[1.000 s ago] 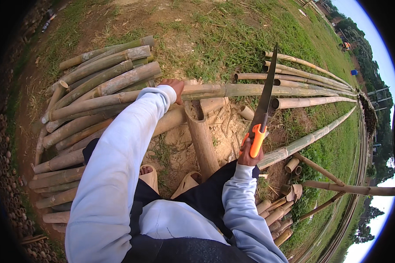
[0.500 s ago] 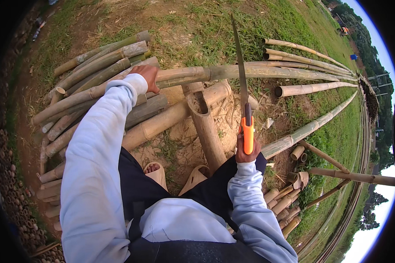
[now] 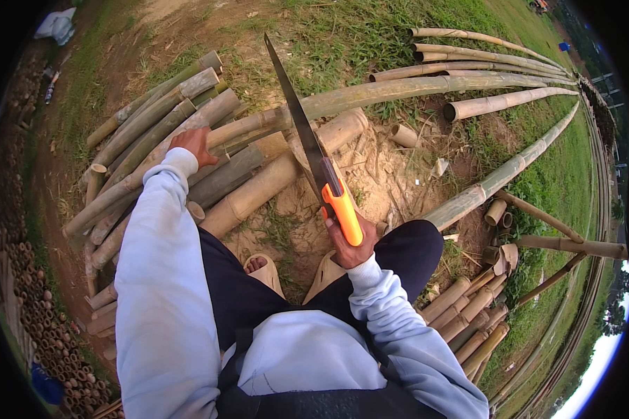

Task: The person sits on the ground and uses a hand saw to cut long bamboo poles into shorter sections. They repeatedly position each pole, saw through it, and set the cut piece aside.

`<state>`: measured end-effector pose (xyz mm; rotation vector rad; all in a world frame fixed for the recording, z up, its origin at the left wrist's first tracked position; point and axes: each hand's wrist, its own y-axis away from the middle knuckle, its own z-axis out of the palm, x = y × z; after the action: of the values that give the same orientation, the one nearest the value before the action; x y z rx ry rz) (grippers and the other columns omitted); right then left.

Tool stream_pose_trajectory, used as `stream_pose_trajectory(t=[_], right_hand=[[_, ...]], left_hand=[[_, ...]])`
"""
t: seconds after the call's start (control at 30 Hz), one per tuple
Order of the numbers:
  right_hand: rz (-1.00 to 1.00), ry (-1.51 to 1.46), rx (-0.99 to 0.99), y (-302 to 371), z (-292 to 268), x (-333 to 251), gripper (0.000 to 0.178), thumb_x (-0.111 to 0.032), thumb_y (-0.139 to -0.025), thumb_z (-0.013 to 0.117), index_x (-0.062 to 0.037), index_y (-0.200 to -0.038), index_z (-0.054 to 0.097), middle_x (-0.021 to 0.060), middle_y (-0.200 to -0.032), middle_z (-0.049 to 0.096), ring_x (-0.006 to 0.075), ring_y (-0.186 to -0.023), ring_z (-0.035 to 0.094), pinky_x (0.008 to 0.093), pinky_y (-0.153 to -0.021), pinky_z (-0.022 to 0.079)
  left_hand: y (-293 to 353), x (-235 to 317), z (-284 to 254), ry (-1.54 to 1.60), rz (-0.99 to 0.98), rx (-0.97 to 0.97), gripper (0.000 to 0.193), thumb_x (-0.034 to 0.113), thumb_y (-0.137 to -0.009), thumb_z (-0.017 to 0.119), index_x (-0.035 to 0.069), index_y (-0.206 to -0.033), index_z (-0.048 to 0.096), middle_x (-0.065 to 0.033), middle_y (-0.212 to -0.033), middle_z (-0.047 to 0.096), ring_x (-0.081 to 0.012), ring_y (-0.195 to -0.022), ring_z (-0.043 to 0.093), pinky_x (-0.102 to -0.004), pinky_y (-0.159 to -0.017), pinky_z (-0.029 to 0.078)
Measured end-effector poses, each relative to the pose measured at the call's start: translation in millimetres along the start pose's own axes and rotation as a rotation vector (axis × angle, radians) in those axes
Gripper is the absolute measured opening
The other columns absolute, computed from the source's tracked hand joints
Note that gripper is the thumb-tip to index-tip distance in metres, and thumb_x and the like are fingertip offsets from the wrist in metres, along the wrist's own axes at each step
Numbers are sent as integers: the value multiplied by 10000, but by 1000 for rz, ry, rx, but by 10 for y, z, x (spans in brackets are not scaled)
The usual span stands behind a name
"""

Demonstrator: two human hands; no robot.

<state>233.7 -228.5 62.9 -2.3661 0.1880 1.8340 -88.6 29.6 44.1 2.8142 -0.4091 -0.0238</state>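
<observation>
A long bamboo pole [image 3: 370,94] runs from the left pile far off to the right. My left hand [image 3: 197,146] is closed over its near section, knuckles up. In my right hand [image 3: 353,241] is a handsaw [image 3: 297,112], gripped by its orange handle. Its dark blade points up and to the left and crosses over the pole. Whether the teeth touch the bamboo I cannot tell. Under the pole lies a thick bamboo log [image 3: 258,195], partly hidden behind the saw.
Cut bamboo lengths [image 3: 161,105] are piled at left, and more [image 3: 468,314] lie at lower right. Several long poles [image 3: 496,103] stretch away on the grass. Pale sawdust [image 3: 384,174] and a short bamboo offcut [image 3: 404,135] lie ahead. A bamboo frame [image 3: 545,243] stands at right.
The saw has swung left, from nearly upright to slanting across the pole. My left hand appears further left and lower along the bamboo. The whole view has shifted too.
</observation>
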Motion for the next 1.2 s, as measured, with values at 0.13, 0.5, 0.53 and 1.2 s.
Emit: stream_pose_trajectory(t=[0.13,0.5,0.53,1.2], right_hand=[[95,-80,-25,39,140,109,179,-58,-907,701,43,-1052,670,70,-737,643,138,-655,613,296,-633,494],[76,-9,-122,133,166,125,123,-60,-894,716,11,-937,625,111,-674,586,234,-579,589,341,-574,456],[36,12,-140,284,106,135,137,-52,-893,712,15,-991,644,111,-673,592,234,-574,597,338,-579,465],[69,21,-62,598,104,118,136,-43,-906,695,40,-1011,674,111,-730,649,183,-645,645,320,-617,496]], left_hand=[[25,131,-76,7,-33,-51,647,394,-668,864,44,-1165,644,-225,-1096,718,-415,-1061,676,-493,-951,539],[-27,102,-55,-22,-33,-46,632,404,-669,865,52,-1146,645,-210,-1091,719,-405,-1063,676,-497,-956,528],[-1,67,-38,-22,-37,-54,631,404,-669,865,52,-1144,645,-209,-1094,719,-404,-1064,675,-497,-953,527],[18,113,-60,-5,-57,-63,580,387,-713,864,43,-1124,643,-195,-1066,724,-381,-1064,681,-496,-934,524]])
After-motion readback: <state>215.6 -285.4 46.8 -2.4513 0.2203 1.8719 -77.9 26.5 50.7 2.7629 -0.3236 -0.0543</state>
